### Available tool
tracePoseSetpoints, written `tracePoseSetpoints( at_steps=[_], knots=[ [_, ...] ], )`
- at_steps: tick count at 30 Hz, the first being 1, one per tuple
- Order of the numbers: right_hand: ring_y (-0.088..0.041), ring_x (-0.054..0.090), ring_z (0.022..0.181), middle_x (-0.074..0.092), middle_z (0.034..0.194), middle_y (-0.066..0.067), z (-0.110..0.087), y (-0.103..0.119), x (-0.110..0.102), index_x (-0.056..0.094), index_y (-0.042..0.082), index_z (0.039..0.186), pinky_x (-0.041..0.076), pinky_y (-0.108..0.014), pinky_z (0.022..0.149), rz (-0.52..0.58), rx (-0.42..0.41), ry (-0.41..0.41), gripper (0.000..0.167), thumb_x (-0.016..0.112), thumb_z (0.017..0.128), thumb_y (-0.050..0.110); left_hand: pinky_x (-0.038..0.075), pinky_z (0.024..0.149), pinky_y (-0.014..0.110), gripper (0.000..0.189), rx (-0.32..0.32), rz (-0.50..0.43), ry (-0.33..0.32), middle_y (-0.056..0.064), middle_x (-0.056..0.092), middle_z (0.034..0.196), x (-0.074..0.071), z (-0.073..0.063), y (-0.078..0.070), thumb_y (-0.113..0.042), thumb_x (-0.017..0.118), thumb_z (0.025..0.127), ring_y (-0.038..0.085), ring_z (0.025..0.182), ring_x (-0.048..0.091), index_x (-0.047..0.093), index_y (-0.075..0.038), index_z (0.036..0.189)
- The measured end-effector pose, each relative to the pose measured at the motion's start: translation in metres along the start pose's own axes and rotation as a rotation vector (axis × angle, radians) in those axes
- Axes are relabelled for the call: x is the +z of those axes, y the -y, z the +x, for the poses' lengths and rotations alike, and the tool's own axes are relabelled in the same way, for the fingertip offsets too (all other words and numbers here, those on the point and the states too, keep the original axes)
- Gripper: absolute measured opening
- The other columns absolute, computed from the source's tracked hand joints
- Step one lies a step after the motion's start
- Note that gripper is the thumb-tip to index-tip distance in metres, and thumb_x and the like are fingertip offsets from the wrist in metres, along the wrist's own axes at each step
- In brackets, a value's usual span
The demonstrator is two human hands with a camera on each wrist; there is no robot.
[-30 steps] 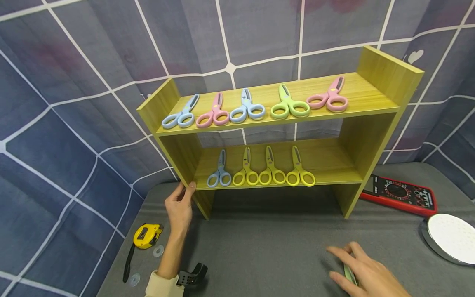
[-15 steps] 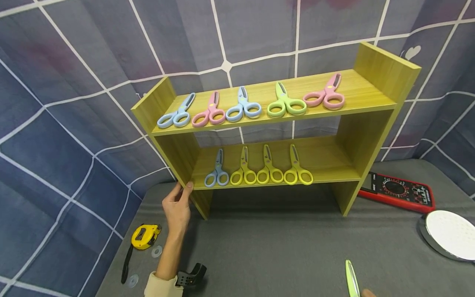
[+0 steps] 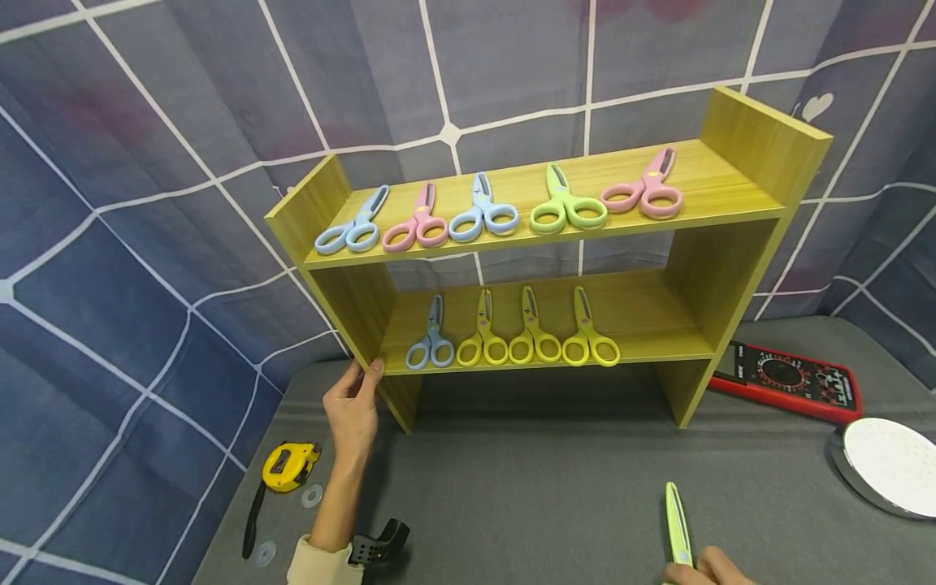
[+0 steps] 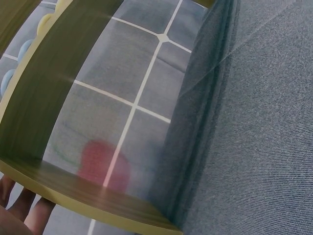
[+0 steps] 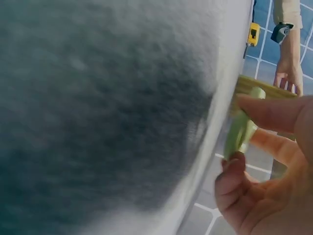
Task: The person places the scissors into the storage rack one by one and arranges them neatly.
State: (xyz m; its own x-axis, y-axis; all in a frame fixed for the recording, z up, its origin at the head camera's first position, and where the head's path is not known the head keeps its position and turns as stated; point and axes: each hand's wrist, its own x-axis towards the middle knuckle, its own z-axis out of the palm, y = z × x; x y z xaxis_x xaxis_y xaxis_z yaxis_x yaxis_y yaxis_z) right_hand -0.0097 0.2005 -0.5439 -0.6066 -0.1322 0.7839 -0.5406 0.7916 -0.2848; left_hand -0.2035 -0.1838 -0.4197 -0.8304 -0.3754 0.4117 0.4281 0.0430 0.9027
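Note:
My left hand (image 3: 353, 414) grips the left side panel of a two-tier wooden shelf (image 3: 548, 363), thumb in front, at the lower board. In the left wrist view its fingers (image 4: 24, 205) show at the panel's edge. At the bottom of the head view my right hand (image 3: 705, 569) holds light green scissors (image 3: 677, 524), blades pointing away toward the shelf. The right wrist view shows thumb and fingers pinching the green handle (image 5: 239, 128). On the upper board lie blue, pink and green scissors (image 3: 566, 203); blue scissors (image 3: 431, 337) and yellow scissors (image 3: 483, 333) lie on the lower.
Left of the shelf are a yellow tape measure (image 3: 288, 465) and two clear discs (image 3: 311, 496). A red multimeter (image 3: 804, 383) and a round white-topped object (image 3: 888, 467) sit at the right. A tiled-pattern curtain (image 3: 526, 73) hangs behind.
My right hand dropped almost out of the head view, then came back up slightly with the green scissors, whose blades now show. My left hand keeps its hold on the shelf.

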Motion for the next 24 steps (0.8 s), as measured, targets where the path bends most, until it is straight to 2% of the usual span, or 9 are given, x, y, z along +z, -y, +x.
tracePoseSetpoints(
  at_steps=[3,5,7,9,11,16,20,22,24],
  knots=[
    [0.013,0.021,0.059,0.032,0.086,0.024,0.020,0.003,-0.020,0.069,0.029,0.089,0.018,-0.007,0.048,0.036,0.092,0.178,0.011,0.073,0.088,0.039,0.050,0.063,0.018,0.033,-0.001,0.008,-0.007,0.001,0.072,0.104,0.000,-0.001,-0.001,-0.005,0.067,0.094,0.007,0.077,0.061,0.065,-0.001,0.127],
    [0.013,0.023,0.059,0.031,0.091,0.021,0.032,0.002,-0.031,0.069,0.029,0.100,0.020,-0.009,0.047,0.069,0.123,0.254,0.032,0.086,0.073,0.032,0.049,0.062,0.017,0.033,-0.004,0.012,-0.011,-0.001,0.072,0.103,0.000,-0.001,-0.001,-0.005,0.067,0.094,0.007,0.076,0.060,0.065,-0.001,0.127],
    [0.011,0.027,0.060,0.033,0.095,0.018,0.044,0.001,-0.039,0.068,0.027,0.108,0.024,-0.011,0.046,0.078,0.135,0.305,0.046,0.091,0.068,0.031,0.051,0.065,0.017,0.033,-0.007,0.010,-0.013,0.001,0.071,0.106,0.000,-0.001,-0.002,-0.004,0.067,0.094,0.006,0.080,0.063,0.064,0.000,0.127],
    [0.011,0.033,0.062,0.037,0.097,0.016,0.057,0.001,-0.045,0.068,0.026,0.112,0.028,-0.011,0.046,0.070,0.133,0.298,0.046,0.090,0.071,0.029,0.052,0.070,0.018,0.034,-0.012,0.013,-0.014,0.005,0.070,0.112,0.001,-0.001,-0.002,-0.005,0.068,0.093,0.006,0.085,0.065,0.064,0.000,0.127],
    [0.009,0.040,0.067,0.041,0.099,0.013,0.071,0.002,-0.051,0.068,0.025,0.116,0.032,-0.013,0.046,0.068,0.114,0.279,0.037,0.077,0.085,0.043,0.053,0.075,0.021,0.034,-0.016,0.016,-0.010,0.008,0.068,0.118,0.001,-0.001,-0.002,-0.005,0.067,0.094,0.007,0.092,0.066,0.064,0.000,0.127],
    [0.007,0.043,0.067,0.046,0.105,0.011,0.107,0.000,-0.060,0.067,0.022,0.124,0.033,-0.013,0.050,0.078,0.063,0.217,0.037,0.060,0.097,0.047,0.053,0.069,0.020,0.034,-0.016,0.011,-0.013,0.005,0.071,0.111,0.001,-0.001,-0.002,-0.006,0.068,0.093,0.006,0.085,0.065,0.064,0.000,0.126],
    [0.006,0.039,0.063,0.050,0.107,0.007,0.125,-0.005,-0.059,0.065,0.019,0.128,0.031,-0.013,0.051,0.079,0.058,0.206,0.049,0.079,0.082,0.013,0.049,0.061,0.017,0.033,-0.008,0.017,-0.022,-0.001,0.072,0.101,-0.001,-0.001,-0.002,-0.005,0.068,0.093,0.006,0.076,0.060,0.065,-0.001,0.125],
    [0.004,0.039,0.064,0.051,0.107,0.006,0.130,-0.008,-0.058,0.064,0.019,0.130,0.031,-0.015,0.050,0.067,0.060,0.203,0.057,0.081,0.077,0.006,0.050,0.063,0.016,0.033,-0.003,0.027,-0.021,0.001,0.072,0.103,-0.001,0.000,-0.002,-0.005,0.068,0.093,0.006,0.078,0.061,0.065,-0.001,0.126],
    [0.004,0.040,0.063,0.052,0.108,0.005,0.134,-0.011,-0.057,0.064,0.018,0.131,0.032,-0.016,0.051,0.058,0.049,0.196,0.051,0.077,0.082,0.011,0.051,0.068,0.017,0.033,0.000,0.032,-0.018,0.006,0.071,0.110,0.000,0.000,-0.001,-0.005,0.068,0.093,0.007,0.083,0.064,0.065,-0.001,0.126]
  ],
)
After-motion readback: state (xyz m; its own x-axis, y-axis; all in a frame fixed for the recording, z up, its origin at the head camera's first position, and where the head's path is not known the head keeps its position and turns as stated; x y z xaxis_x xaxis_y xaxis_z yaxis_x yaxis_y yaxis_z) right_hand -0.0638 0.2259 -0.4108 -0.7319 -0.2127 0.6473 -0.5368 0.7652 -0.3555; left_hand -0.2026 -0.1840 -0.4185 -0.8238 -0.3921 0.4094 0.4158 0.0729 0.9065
